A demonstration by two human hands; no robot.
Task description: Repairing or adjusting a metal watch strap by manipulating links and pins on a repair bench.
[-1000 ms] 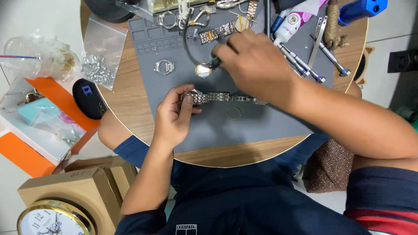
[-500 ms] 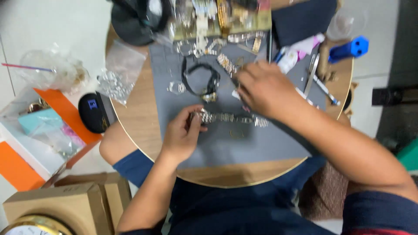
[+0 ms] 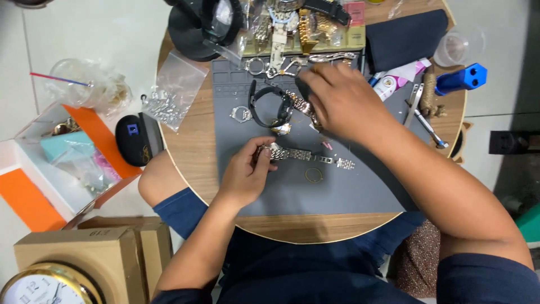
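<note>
Mid-mat, left hand [image 3: 246, 174] fingers clamped on metal watch bracelet [image 3: 306, 155]; right hand's [image 3: 337, 101] unclear.

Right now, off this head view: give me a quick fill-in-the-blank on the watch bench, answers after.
1. The left hand holds one end of a metal watch bracelet lying on the ____ work mat.
2. The right hand reaches over a watch with a ____ strap.
3. The small ring lies just ____ the bracelet in the picture.

Answers: grey; black; below
</note>
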